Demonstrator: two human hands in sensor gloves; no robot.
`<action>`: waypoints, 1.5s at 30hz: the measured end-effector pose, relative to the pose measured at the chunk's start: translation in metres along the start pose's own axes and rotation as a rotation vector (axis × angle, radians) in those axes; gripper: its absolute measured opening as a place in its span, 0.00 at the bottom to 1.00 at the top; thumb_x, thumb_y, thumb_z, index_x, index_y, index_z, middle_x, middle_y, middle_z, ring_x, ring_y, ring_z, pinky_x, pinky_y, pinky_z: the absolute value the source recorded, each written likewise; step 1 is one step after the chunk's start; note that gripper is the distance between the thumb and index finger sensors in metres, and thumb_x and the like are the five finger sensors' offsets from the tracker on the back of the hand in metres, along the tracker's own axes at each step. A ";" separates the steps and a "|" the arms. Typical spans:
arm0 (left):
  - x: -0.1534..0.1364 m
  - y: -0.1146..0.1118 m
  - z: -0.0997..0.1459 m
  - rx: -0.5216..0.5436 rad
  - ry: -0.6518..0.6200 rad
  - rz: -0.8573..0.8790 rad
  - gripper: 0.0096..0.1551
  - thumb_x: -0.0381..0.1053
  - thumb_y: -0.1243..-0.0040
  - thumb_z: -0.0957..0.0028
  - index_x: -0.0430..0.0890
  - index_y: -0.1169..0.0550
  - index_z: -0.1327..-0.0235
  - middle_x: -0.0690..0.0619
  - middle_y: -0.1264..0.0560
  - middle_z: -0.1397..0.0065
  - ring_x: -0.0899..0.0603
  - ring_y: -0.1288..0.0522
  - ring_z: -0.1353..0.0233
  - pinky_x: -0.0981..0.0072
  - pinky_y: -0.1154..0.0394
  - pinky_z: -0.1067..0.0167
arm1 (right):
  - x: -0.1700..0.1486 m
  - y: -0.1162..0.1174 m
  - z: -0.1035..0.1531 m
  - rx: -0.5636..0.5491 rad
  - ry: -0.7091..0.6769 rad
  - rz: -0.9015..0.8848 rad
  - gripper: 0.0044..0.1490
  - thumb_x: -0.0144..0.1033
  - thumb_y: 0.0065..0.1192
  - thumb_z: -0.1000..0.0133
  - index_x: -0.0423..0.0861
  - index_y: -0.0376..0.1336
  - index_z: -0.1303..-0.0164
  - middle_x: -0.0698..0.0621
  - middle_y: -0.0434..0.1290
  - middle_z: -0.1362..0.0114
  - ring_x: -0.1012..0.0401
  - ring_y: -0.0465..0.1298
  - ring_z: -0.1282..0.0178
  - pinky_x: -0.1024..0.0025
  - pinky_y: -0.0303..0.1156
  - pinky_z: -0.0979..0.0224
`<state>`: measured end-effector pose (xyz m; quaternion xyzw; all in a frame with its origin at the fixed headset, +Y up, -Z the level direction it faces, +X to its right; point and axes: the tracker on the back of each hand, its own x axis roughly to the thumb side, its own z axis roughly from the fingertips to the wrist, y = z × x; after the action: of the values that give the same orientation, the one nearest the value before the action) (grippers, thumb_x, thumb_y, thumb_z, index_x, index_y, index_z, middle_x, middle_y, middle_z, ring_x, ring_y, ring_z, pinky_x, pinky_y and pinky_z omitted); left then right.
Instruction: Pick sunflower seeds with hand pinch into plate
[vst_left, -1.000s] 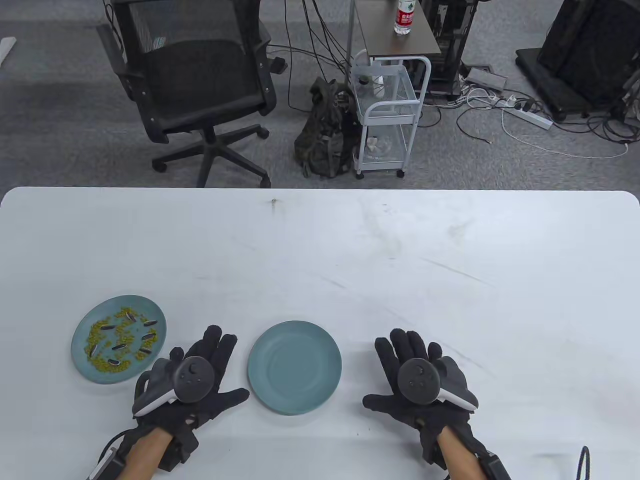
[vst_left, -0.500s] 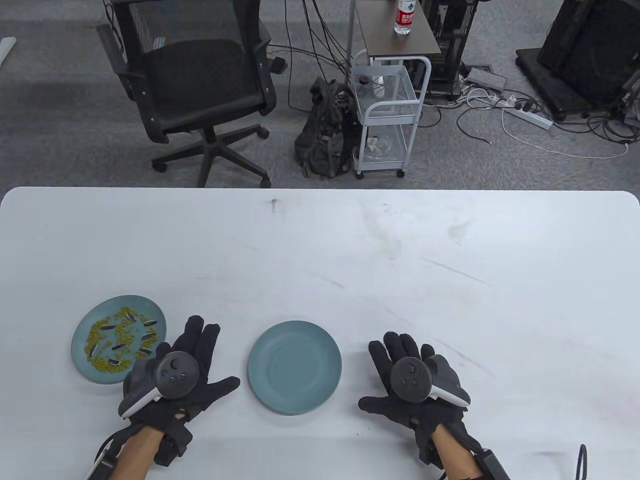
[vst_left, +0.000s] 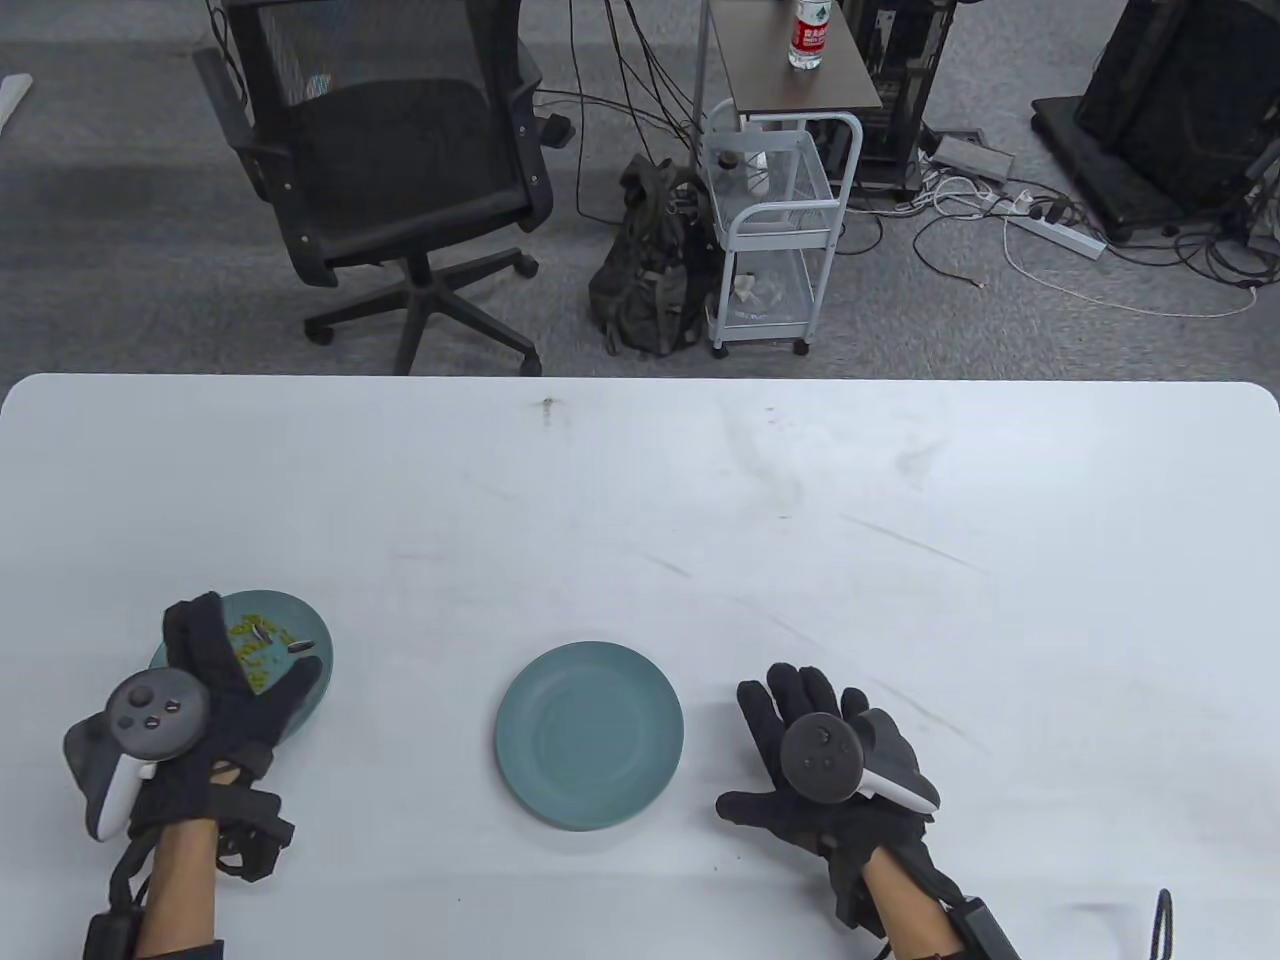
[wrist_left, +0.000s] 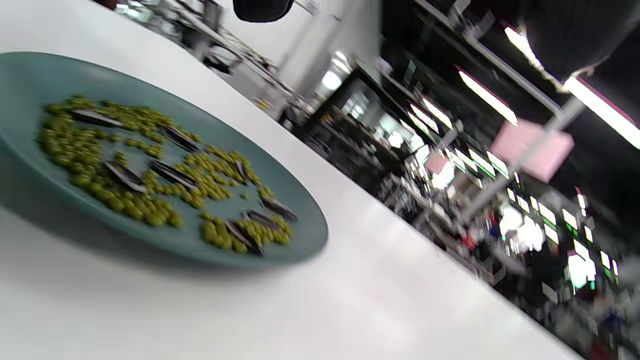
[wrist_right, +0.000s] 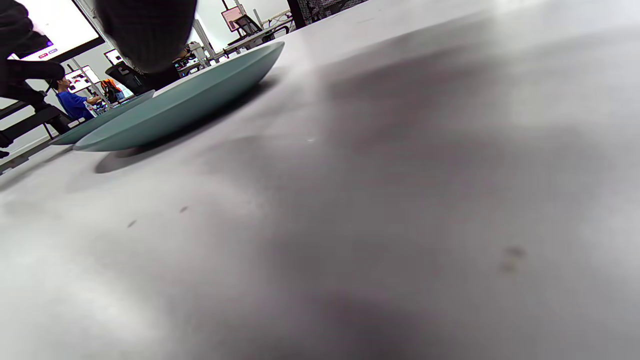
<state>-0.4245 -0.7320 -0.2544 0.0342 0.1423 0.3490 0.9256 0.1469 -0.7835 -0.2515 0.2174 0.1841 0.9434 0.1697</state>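
Note:
A teal plate (vst_left: 305, 615) at the left holds green beans and several dark striped sunflower seeds (vst_left: 262, 633); it also shows in the left wrist view (wrist_left: 280, 175), with its seeds (wrist_left: 172, 172). My left hand (vst_left: 235, 680) hovers over this plate's near half with fingers and thumb spread, holding nothing. An empty teal plate (vst_left: 589, 735) lies in the middle, also in the right wrist view (wrist_right: 190, 102). My right hand (vst_left: 790, 740) rests flat on the table to the right of the empty plate, fingers spread and empty.
The white table (vst_left: 700, 500) stretches back to its far edge. Beyond it on the floor stand an office chair (vst_left: 390, 170), a backpack (vst_left: 650, 270) and a white wire cart (vst_left: 775, 230).
My left hand has moved left from beside the empty plate to over the plate of seeds and beans. My right hand shifted slightly toward the near edge, then stayed still.

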 end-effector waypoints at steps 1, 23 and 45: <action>-0.006 0.004 0.000 0.056 0.038 0.052 0.62 0.83 0.46 0.44 0.67 0.75 0.30 0.51 0.73 0.12 0.36 0.51 0.12 0.23 0.51 0.25 | 0.001 0.000 0.000 -0.004 -0.003 0.003 0.68 0.64 0.61 0.40 0.46 0.22 0.20 0.33 0.18 0.18 0.32 0.20 0.21 0.25 0.19 0.33; -0.077 -0.011 0.001 0.173 0.679 0.051 0.43 0.72 0.48 0.37 0.58 0.52 0.19 0.49 0.35 0.22 0.45 0.30 0.35 0.48 0.32 0.39 | -0.001 -0.003 0.002 -0.033 -0.028 -0.030 0.68 0.63 0.62 0.40 0.45 0.23 0.20 0.33 0.19 0.18 0.32 0.21 0.21 0.25 0.19 0.32; -0.073 -0.004 -0.012 0.172 0.669 -0.083 0.24 0.59 0.43 0.37 0.52 0.30 0.33 0.64 0.20 0.44 0.57 0.19 0.57 0.62 0.21 0.56 | 0.000 -0.002 0.001 -0.029 -0.004 -0.041 0.66 0.61 0.62 0.39 0.45 0.24 0.19 0.34 0.19 0.18 0.33 0.21 0.20 0.26 0.19 0.32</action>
<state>-0.4778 -0.7839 -0.2492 -0.0100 0.4680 0.2896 0.8349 0.1485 -0.7813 -0.2515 0.2129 0.1743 0.9419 0.1925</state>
